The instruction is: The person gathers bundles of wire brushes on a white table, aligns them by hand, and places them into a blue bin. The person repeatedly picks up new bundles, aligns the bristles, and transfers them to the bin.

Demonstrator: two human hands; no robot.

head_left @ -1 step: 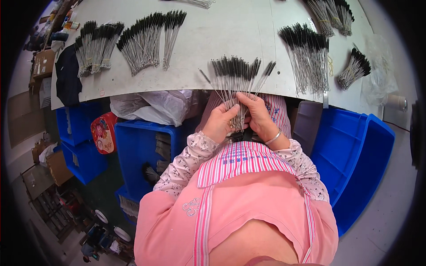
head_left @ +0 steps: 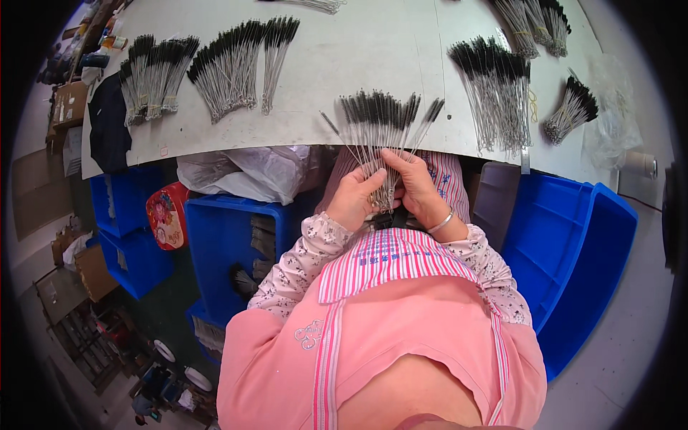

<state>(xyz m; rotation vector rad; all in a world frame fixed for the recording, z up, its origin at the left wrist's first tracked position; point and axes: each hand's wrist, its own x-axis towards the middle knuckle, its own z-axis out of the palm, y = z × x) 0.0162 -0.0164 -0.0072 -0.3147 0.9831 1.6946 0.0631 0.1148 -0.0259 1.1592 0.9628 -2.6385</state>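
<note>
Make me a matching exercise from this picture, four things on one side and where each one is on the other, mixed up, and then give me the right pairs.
Things
1. Held brushes
2. Silver bangle
3. Dark cloth
4. Clear crumpled plastic

Places
A. At the right end of the table
B. Around the right wrist
C. At the left end of the table
D. Fanned out in the left hand and right hand

Right pairs: 1-D, 2-B, 3-C, 4-A
</note>
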